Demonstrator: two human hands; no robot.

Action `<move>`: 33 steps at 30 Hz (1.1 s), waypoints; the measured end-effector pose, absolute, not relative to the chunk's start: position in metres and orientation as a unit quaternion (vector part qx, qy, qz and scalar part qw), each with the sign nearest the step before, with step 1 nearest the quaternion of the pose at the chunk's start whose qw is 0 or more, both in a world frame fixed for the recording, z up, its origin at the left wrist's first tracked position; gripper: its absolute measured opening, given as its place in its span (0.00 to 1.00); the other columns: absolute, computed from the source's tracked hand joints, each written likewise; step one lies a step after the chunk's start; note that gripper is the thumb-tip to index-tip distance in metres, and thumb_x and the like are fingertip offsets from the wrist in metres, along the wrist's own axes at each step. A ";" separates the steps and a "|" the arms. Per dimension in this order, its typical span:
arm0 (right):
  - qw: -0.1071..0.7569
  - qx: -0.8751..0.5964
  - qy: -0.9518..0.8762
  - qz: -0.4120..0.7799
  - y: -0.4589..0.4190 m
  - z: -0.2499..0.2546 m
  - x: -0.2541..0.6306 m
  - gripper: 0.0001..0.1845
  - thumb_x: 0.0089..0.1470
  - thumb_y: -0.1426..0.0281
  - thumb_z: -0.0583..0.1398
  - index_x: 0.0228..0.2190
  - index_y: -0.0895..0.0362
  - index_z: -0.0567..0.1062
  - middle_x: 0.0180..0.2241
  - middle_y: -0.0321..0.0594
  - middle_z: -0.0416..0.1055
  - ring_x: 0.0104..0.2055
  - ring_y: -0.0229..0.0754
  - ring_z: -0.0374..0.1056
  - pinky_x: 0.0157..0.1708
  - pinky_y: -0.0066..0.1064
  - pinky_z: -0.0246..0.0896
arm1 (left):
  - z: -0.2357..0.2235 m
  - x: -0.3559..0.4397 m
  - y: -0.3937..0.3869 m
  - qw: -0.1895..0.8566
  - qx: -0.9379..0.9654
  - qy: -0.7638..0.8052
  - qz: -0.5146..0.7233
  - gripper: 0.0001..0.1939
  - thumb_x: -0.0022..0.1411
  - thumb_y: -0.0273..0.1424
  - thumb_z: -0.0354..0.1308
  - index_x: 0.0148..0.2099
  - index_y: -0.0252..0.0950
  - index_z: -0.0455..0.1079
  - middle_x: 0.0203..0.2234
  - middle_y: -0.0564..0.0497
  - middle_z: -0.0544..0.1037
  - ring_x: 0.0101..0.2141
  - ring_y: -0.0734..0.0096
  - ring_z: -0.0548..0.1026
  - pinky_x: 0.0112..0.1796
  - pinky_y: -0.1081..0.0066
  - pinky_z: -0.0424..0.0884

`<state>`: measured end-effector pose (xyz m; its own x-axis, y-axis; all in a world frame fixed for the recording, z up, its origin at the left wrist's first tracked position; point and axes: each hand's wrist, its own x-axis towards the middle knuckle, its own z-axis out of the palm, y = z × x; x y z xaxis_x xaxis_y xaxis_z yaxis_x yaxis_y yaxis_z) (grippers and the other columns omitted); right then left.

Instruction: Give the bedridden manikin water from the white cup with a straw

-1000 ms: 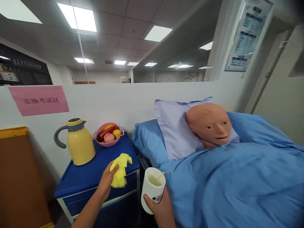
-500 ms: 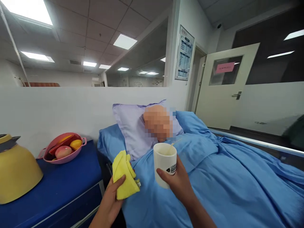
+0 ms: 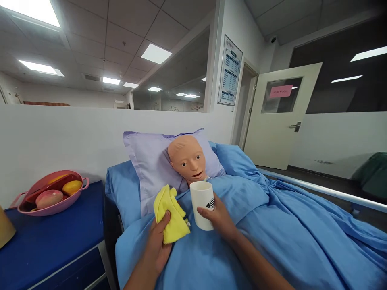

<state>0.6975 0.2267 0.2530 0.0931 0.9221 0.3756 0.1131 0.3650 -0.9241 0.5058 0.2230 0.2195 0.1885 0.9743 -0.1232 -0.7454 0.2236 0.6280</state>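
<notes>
My left hand [image 3: 159, 239] is closed on a folded yellow towel [image 3: 172, 219], thumb on top, a small tag showing at its right edge. Just to the right, my right hand [image 3: 222, 219] grips a white cup [image 3: 198, 209] with a black printed mark. The cup is roughly upright, its rim below a manikin head [image 3: 186, 157]. A thin pale straw-like piece shows behind the rim. The head rests on a lilac pillow [image 3: 145, 161], and a blue quilt [image 3: 256, 233] covers the bed below it. Both hands are above the quilt.
At the left, a blue bedside cabinet [image 3: 69, 237] bears a pink fruit basket [image 3: 60, 207] and a yellow vessel [image 3: 4, 229], partly cut off. A metal bed rail [image 3: 326, 189] runs along the far right side. Behind stands an open door [image 3: 272, 133].
Both hands, with towel and cup, have come nearer the manikin head. The view has shifted; the cabinet, basket and yellow vessel now sit further left. Both grips look the same.
</notes>
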 end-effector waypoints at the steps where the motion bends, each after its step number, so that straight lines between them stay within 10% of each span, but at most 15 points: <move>1: 0.589 -0.441 -0.578 0.352 0.230 0.250 0.698 0.31 0.41 0.59 0.68 0.47 0.58 0.71 0.37 0.42 0.77 0.38 0.48 0.72 0.37 0.37 0.68 | 0.218 0.512 0.227 0.740 0.216 0.252 0.585 0.24 0.57 0.32 0.64 0.56 0.36 0.68 0.50 0.42 0.77 0.51 0.54 0.75 0.53 0.58 0.73; 33: 0.588 -0.395 -0.515 0.482 0.245 0.224 0.711 0.28 0.40 0.59 0.69 0.43 0.54 0.72 0.35 0.38 0.75 0.31 0.43 0.70 0.31 0.34 0.67 | 0.184 0.528 0.232 0.753 0.224 0.192 0.588 0.24 0.63 0.30 0.58 0.60 0.32 0.64 0.51 0.41 0.76 0.52 0.57 0.74 0.56 0.60 0.70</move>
<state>0.7107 0.2450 0.2236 0.0041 0.9741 0.2259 -0.1607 0.2236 -0.9613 0.5277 0.2323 0.1845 0.2346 0.9718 -0.0252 -0.7995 0.2076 0.5636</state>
